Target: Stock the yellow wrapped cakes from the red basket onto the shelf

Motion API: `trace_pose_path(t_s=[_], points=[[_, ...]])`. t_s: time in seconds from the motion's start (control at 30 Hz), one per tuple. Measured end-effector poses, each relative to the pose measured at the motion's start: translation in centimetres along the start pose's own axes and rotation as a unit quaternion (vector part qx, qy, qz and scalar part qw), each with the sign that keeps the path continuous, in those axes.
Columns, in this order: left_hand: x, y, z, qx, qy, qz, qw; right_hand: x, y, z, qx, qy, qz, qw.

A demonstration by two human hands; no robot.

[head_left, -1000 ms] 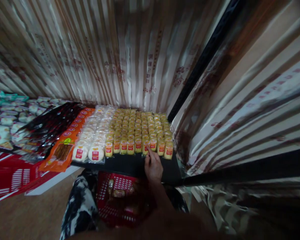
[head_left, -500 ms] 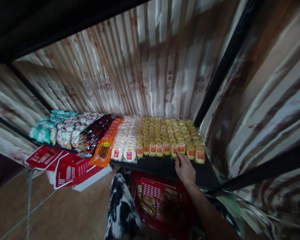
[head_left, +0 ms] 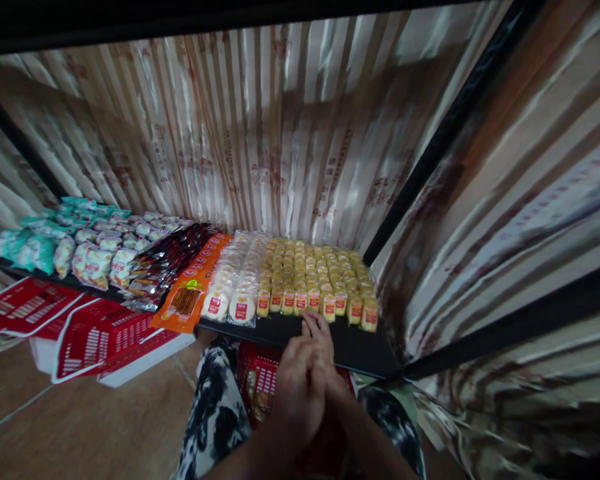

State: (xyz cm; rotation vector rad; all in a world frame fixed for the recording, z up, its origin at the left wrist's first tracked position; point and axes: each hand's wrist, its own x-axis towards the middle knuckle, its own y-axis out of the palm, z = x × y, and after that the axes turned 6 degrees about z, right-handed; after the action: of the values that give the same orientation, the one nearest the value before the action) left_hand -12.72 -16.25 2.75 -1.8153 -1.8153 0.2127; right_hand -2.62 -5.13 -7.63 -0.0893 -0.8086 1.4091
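Observation:
My left hand (head_left: 298, 383) and my right hand (head_left: 323, 337) are close together in front of the shelf, overlapping in view. The left fingers look curled in beside the right hand; whether anything is in them is hidden. My right fingers stretch forward, their tips just by the front row of small yellow packaged cakes (head_left: 300, 301). These clear packs carry red labels and stand in several rows. Left of them stand clear packs of round white cakes (head_left: 241, 309). A red basket (head_left: 266, 373) sits below my hands, with some packs inside, partly covered by my arms.
The black shelf (head_left: 360, 347) also bears an orange snack bag (head_left: 183, 303), dark shiny packets (head_left: 167, 263), white packets (head_left: 93, 263) and teal packets (head_left: 35, 250). Red baskets (head_left: 90, 337) lie at the left. Black posts (head_left: 420, 160) and a striped curtain (head_left: 260, 133) enclose the shelf.
My right hand has drawn back from the yellow packs and moved left. My left hand has come into view beside it. The view has shifted to the right.

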Motion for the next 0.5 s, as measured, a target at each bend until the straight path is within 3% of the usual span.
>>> trace_pose_path(t_s=[0.07, 0.2, 0.33, 0.5], points=[[1.7, 1.2, 4.4, 0.083, 0.002, -0.056, 0.995, 0.2, 0.8, 0.9, -0.049, -0.037, 0.031, 0.998], [2.4, 2.9, 11.0, 0.224, 0.058, -0.086, 0.969, 1.0, 1.2, 1.6, -0.17, -0.107, 0.056, 0.978], [3.3, 3.9, 12.8, 0.324, 0.086, -0.084, 0.938, 1.4, 1.2, 1.1, -0.249, -0.127, 0.084, 0.956], [5.7, 4.8, 13.7, 0.397, 0.067, -0.113, 0.908, 1.3, 1.8, 0.1, -0.317, -0.132, 0.101, 0.934]])
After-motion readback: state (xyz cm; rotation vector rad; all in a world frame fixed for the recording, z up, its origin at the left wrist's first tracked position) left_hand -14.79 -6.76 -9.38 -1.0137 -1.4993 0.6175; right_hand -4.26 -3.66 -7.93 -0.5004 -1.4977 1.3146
